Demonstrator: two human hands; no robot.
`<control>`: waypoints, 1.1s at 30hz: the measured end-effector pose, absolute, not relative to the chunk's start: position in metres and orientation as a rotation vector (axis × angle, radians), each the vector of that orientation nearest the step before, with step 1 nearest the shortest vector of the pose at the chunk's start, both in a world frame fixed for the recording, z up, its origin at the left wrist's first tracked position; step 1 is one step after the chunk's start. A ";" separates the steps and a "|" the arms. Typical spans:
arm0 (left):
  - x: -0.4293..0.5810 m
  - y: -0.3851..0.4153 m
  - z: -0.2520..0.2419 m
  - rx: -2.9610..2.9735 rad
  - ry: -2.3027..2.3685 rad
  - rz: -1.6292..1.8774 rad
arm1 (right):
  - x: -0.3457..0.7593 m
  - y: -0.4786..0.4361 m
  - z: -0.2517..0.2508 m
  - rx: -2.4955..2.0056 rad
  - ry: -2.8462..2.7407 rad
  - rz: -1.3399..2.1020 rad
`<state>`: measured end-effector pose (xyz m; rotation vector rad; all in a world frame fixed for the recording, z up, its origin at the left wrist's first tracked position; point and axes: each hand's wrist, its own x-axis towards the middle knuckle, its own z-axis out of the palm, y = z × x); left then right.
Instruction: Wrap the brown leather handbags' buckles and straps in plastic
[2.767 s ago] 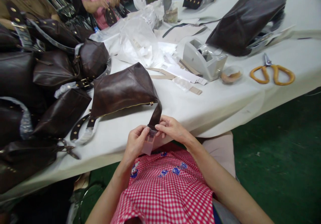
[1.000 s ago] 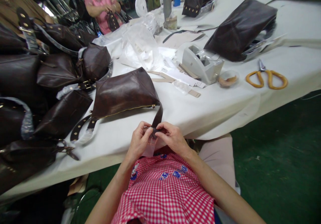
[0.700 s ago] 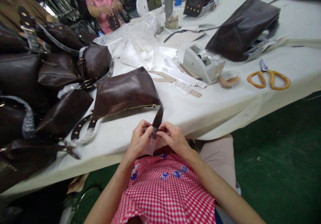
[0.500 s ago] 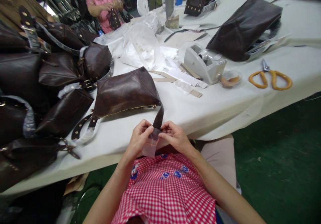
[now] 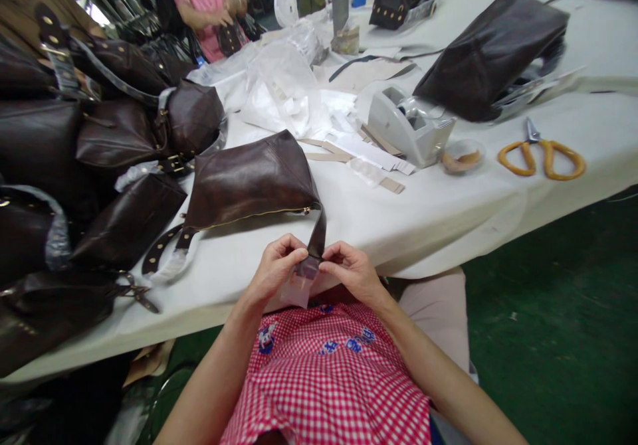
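A dark brown leather handbag [image 5: 254,182] with a gold zipper lies on the table in front of me. Its strap [image 5: 318,236] hangs over toward my lap. My left hand [image 5: 279,264] pinches the left edge of the strap near its end, and my right hand [image 5: 349,269] pinches the right edge. Clear plastic film [image 5: 298,291] covers the strap's end and dangles below my fingers. At the bag's other end, a studded strap [image 5: 162,249] curls on the table, partly wrapped in plastic.
Several brown bags [image 5: 42,146] are piled at the left. A tape dispenser [image 5: 406,123], a small round container [image 5: 461,158] and orange-handled scissors [image 5: 541,156] lie to the right. Another bag [image 5: 493,56] stands behind them. Crumpled plastic [image 5: 279,86] covers the middle back. A person in pink [image 5: 212,6] stands beyond.
My hands stay on the strap end, fingertips shifted slightly, and the plastic film below has swung a little. The rest of the view moves only slightly with the camera.
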<state>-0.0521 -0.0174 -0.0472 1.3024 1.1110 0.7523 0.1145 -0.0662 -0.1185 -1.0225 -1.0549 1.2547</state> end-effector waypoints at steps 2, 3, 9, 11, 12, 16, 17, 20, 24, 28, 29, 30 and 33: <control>-0.051 -0.019 -0.050 1.287 1.077 0.770 | 0.116 -0.066 -0.116 -1.033 -1.002 1.268; -0.051 -0.019 -0.052 1.281 1.063 0.786 | 0.116 -0.066 -0.114 -1.043 -0.981 1.268; -0.043 -0.024 -0.057 1.249 1.085 0.874 | 0.113 -0.066 -0.098 -1.043 -0.880 1.291; -0.041 -0.026 -0.055 1.194 1.122 0.929 | 0.110 -0.065 -0.092 -1.033 -0.838 1.333; -0.041 -0.028 -0.054 1.154 1.140 0.953 | 0.108 -0.065 -0.089 -1.031 -0.817 1.351; -0.053 -0.043 -0.046 1.078 1.190 0.831 | 0.102 -0.064 -0.082 -1.030 -0.780 1.375; -0.057 -0.048 -0.044 1.102 1.191 0.757 | 0.101 -0.065 -0.081 -1.031 -0.786 1.370; -0.066 -0.058 -0.042 1.127 1.174 0.636 | 0.098 -0.068 -0.079 -1.034 -0.823 1.372; -0.065 -0.061 -0.044 1.023 1.172 0.725 | 0.095 -0.070 -0.078 -1.034 -0.846 1.432; -0.061 -0.060 -0.044 0.982 1.163 0.706 | 0.099 -0.059 -0.077 -1.138 -0.757 1.369; -0.061 -0.060 -0.044 0.974 1.160 0.702 | 0.101 -0.054 -0.076 -1.155 -0.725 1.365; -0.061 -0.060 -0.044 0.969 1.158 0.698 | 0.103 -0.050 -0.076 -1.161 -0.699 1.375; -0.062 -0.059 -0.045 0.971 1.164 0.686 | 0.104 -0.042 -0.076 -1.151 -0.674 1.421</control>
